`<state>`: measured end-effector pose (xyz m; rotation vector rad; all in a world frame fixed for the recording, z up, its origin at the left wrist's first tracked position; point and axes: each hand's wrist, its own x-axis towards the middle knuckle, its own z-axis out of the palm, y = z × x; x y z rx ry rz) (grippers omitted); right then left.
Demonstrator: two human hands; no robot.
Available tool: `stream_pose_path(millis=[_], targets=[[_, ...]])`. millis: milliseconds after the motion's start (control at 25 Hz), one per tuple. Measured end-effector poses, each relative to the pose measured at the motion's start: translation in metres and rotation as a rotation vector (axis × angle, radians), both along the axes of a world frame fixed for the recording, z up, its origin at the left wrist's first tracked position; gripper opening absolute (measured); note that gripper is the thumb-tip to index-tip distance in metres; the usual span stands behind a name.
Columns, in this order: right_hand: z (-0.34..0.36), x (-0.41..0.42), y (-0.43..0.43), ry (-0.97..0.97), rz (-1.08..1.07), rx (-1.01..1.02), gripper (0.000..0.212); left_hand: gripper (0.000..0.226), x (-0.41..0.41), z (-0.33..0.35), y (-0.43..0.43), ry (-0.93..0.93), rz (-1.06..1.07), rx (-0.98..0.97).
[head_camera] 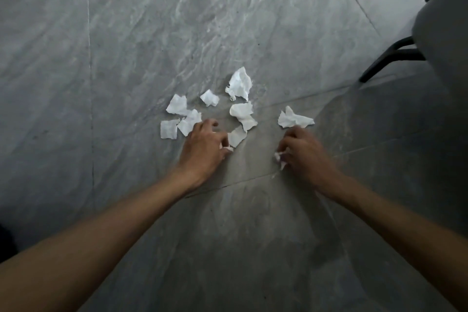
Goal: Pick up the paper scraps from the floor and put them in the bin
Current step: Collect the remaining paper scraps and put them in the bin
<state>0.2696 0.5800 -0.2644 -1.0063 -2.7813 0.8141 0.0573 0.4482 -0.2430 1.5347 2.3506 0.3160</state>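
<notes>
Grey marbled floor tiles [152,33] carry torn white paper scraps [239,83] scattered mid-floor, far from any edge. At the cluster's near side, the left hand [202,149] is curled around a small white scrap [226,147]. The right hand [304,154] pinches another crumpled scrap [278,158], just short of a lone scrap [293,119].

Crumpled white paper scraps [240,83], smooth glossy grey marble-veined floor [152,33]
</notes>
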Motion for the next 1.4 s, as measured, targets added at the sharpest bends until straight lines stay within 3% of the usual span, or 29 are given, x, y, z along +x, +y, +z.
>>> stream_pose_path(millis=[160, 240, 480, 560, 760, 840, 1040, 1120, 1200, 1400], targets=[[0.008, -0.014, 0.055, 0.023, -0.184, 0.101, 0.010, 0.010, -0.005, -0.012, -0.001, -0.030, -0.029, -0.066], [0.002, -0.018, 0.061, -0.044, -0.137, 0.091, 0.007, 0.010, -0.005, -0.010, -0.006, -0.094, -0.030, -0.058], [0.000, -0.030, 0.015, -0.009, -0.055, -0.111, 0.007, 0.012, -0.021, 0.035, -0.022, -0.202, -0.123, -0.043], [0.005, -0.035, -0.003, 0.007, -0.027, -0.143, 0.015, 0.015, -0.031, 0.058, -0.026, -0.195, -0.148, -0.019], [0.019, -0.074, -0.027, -0.105, 0.063, -0.241, 0.058, 0.033, -0.053, 0.106, -0.048, -0.205, -0.121, -0.014], [0.015, -0.091, -0.033, -0.162, 0.075, -0.164, 0.052, 0.035, -0.060, 0.119, -0.066, -0.216, -0.105, -0.011], [0.014, -0.107, -0.051, -0.175, 0.042, -0.033, 0.011, 0.031, -0.079, 0.142, -0.117, -0.230, -0.008, 0.008], [0.031, -0.117, -0.063, -0.138, -0.009, -0.093, 0.004, 0.028, -0.084, 0.151, -0.134, -0.244, 0.063, 0.044], [0.059, -0.131, -0.081, -0.033, -0.028, -0.198, 0.013, 0.024, -0.087, 0.164, -0.149, -0.271, 0.125, 0.096], [0.161, -0.182, -0.135, 0.182, 0.143, -0.474, 0.015, 0.015, -0.108, 0.222, -0.208, -0.242, 0.224, 0.254]])
